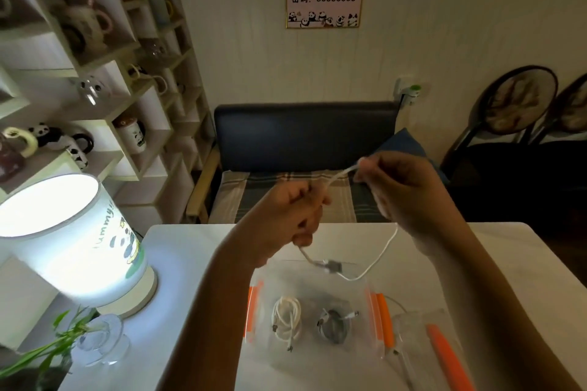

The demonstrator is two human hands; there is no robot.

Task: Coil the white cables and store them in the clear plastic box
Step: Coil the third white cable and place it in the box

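Observation:
A white cable (386,247) stretches between both hands above the white table (197,263). My left hand (298,209) is fisted around one part of it, and its plug end (332,265) dangles below. My right hand (403,187) pinches the cable higher up, and a loop hangs down from it over the box. The clear plastic box (317,355) with orange latches sits below my hands. Inside lie two coiled cables, a white coil (286,317) on the left and a greyer coil (333,322) on the right.
The box's clear lid (422,330) with an orange clip lies to the right of the box. A lit lamp (73,238) and a glass vase with a plant (95,340) stand on the left. A dark bench (301,136) is beyond the table; shelves line the left wall.

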